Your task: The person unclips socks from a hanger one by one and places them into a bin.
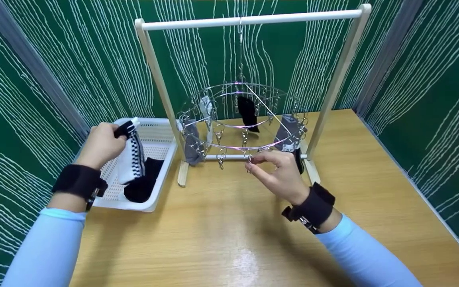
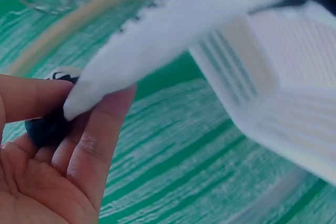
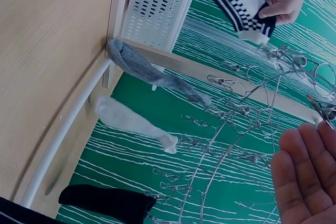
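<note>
My left hand (image 1: 104, 145) grips the top of a white sock (image 1: 130, 161) with a black-and-white checkered stripe, which hangs over the basket. In the left wrist view, thumb and fingers pinch the sock's dark end (image 2: 44, 129). At the front of a round metal clip hanger (image 1: 233, 148), my right hand (image 1: 281, 175) pinches a small metal clip (image 1: 249, 158) between thumb and forefinger. Several socks hang from the hanger: a grey sock (image 1: 191, 141) at left, a white sock (image 3: 131, 119), a black sock (image 1: 248, 113) at the back and another grey sock (image 1: 286, 130) at right.
A wooden rack (image 1: 155, 67) with a white top bar (image 1: 285, 17) carries the hanger on the table (image 1: 221, 239). Left of it stands a white perforated basket (image 1: 168, 163) with dark socks (image 1: 141, 189) inside. Green walls with white lines surround the table.
</note>
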A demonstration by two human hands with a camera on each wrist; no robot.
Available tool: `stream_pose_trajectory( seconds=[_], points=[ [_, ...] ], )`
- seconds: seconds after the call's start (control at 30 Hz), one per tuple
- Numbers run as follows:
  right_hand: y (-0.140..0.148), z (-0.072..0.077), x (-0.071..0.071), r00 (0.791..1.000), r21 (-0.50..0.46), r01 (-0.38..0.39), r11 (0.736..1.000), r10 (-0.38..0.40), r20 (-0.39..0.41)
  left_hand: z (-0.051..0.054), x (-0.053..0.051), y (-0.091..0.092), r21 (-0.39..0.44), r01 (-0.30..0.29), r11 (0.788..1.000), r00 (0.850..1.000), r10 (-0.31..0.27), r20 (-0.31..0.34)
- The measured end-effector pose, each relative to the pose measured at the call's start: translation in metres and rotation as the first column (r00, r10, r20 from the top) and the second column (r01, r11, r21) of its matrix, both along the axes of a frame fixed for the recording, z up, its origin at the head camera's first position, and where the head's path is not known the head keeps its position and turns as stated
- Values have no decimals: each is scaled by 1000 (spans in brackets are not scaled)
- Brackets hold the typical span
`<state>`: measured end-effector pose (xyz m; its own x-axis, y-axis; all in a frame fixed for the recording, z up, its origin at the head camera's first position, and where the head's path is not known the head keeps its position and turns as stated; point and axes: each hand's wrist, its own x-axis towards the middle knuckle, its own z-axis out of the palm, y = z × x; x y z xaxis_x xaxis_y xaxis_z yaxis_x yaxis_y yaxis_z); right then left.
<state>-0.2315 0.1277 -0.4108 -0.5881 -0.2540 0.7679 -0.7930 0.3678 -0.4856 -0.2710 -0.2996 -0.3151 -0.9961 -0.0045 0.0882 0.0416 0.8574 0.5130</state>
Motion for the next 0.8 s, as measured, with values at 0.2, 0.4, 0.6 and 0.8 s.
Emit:
stream_pose_trajectory(
  seconds=[0.2, 0.4, 0.6, 0.8],
  points=[
    [0, 0, 1, 1000, 0, -13, 1000, 13, -6, -14, -13, -9, -137, -52, 989, 998, 46, -44],
    [-1, 0, 1, 1000, -1, -28, 1000, 28, 3, -38, -23, -9, -266, -86, 960, 995, 68, -77],
    [1, -1, 2, 1000, -1, -25, 1000, 25, -12, -63, -34, 2, -338, -74, 938, 996, 54, -69],
    [0, -1, 3, 998, -4, -37, 999, 37, -42, -86, -45, 18, -334, -7, 942, 1000, 10, 7]
  ],
)
